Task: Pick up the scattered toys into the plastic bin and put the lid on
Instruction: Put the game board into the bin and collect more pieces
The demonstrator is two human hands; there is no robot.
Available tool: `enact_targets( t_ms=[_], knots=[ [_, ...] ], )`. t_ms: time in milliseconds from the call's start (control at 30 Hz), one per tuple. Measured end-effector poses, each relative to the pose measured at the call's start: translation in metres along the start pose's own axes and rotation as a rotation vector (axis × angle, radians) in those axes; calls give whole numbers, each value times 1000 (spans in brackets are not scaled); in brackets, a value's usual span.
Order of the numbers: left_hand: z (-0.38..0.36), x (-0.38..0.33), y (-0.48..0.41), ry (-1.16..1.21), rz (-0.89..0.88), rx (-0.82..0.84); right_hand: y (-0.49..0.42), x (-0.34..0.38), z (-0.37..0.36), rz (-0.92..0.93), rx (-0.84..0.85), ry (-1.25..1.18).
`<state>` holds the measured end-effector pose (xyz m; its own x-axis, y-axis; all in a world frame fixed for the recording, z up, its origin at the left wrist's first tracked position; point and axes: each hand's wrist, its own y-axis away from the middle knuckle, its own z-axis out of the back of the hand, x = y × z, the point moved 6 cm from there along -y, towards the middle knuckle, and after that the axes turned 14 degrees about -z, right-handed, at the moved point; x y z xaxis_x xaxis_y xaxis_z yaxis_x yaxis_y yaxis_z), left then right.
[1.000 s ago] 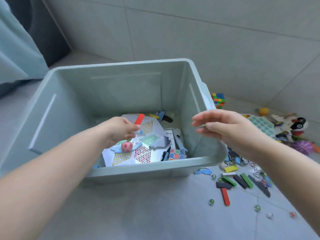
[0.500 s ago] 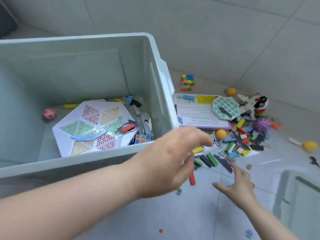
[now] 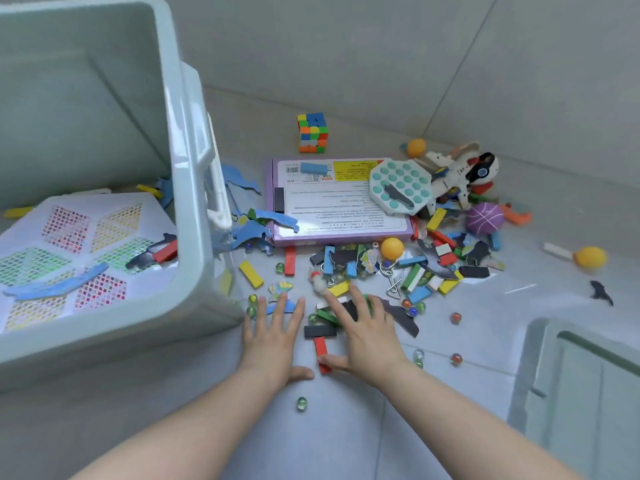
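First, the plastic bin (image 3: 104,109): pale green, open-topped, at the left of your view. Inside it lie a white patterned sheet (image 3: 86,251) and a few blue puzzle shapes.

Just right of the bin's near corner: your left hand (image 3: 273,337), palm down on the floor, fingers straight and spread, holding nothing. Its fingertips reach a blue puzzle piece (image 3: 282,308).

A little further right of the bin: a black block (image 3: 320,331) and a red block (image 3: 320,348), lying between your two hands.

Next right: your right hand (image 3: 367,337), fingers splayed flat over loose blocks, thumb touching the red block, gripping nothing.

Right of the bin's handle side: a purple box (image 3: 339,209) lying flat, with a colour cube (image 3: 312,133) beyond it and an octagonal bubble toy (image 3: 400,187) on its far corner.

Further from the bin: scattered toys (image 3: 433,268) still on the floor, among them an orange ball (image 3: 392,248) and a purple ball (image 3: 485,219).

Farthest from the bin, lower right: the pale plastic lid (image 3: 581,386), on the floor.
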<state>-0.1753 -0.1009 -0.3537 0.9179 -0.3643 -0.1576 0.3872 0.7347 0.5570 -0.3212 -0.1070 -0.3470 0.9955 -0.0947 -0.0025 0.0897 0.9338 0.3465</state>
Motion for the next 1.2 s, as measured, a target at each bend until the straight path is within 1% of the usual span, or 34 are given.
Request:
enact_targets(
  t_ms=[67, 100, 200, 267, 367, 400, 467, 500, 600, 667, 733, 833, 900, 1000, 1067, 1133, 1200],
  knots=[
    [1, 0, -1, -4, -31, -21, -6, 6, 0, 2, -7, -43],
    [2, -1, -2, 6, -57, -39, -10, 10, 4, 30, -57, -89],
    [6, 4, -8, 39, -138, -241, -16, 14, 3, 115, -138, -215],
    [8, 7, -10, 36, -162, -337, -17, 9, -1, 146, -165, -211],
    [12, -5, -17, -37, -202, -344, -15, -2, -4, 117, -181, -130],
    [14, -10, -20, -74, -215, -324, -14, -4, -3, 86, -177, -116],
    [16, -18, -27, -64, -228, -263, -15, -8, 0, 19, -165, -92],
    [14, -21, -30, -81, -246, -280, -16, -9, 1, 11, -168, -80],
    [3, -27, -30, -140, -345, -311, -20, -8, -1, 64, -154, -72],
    [3, -27, -30, -174, -390, -371, -22, -9, 3, 61, -157, -58],
    [11, -27, -29, -208, -405, -405, -26, -8, 6, 16, -124, -88],
    [15, -24, -31, -221, -414, -443, -32, -17, 1, -173, -4, -204],
    [15, -22, -31, -237, -425, -464, -32, -21, 7, -226, -15, -212],
    [12, -17, -30, -213, -416, -422, -31, -20, 5, -151, -5, -122],
    [19, -13, -27, -159, -343, -353, -27, -22, 1, -131, -15, -72],
    [25, -12, -26, -7, -255, -297, -23, -26, -1, -145, -17, -75],
    [36, -22, -23, 169, -175, -194, -23, -29, -2, -174, -21, -93]
  ],
)
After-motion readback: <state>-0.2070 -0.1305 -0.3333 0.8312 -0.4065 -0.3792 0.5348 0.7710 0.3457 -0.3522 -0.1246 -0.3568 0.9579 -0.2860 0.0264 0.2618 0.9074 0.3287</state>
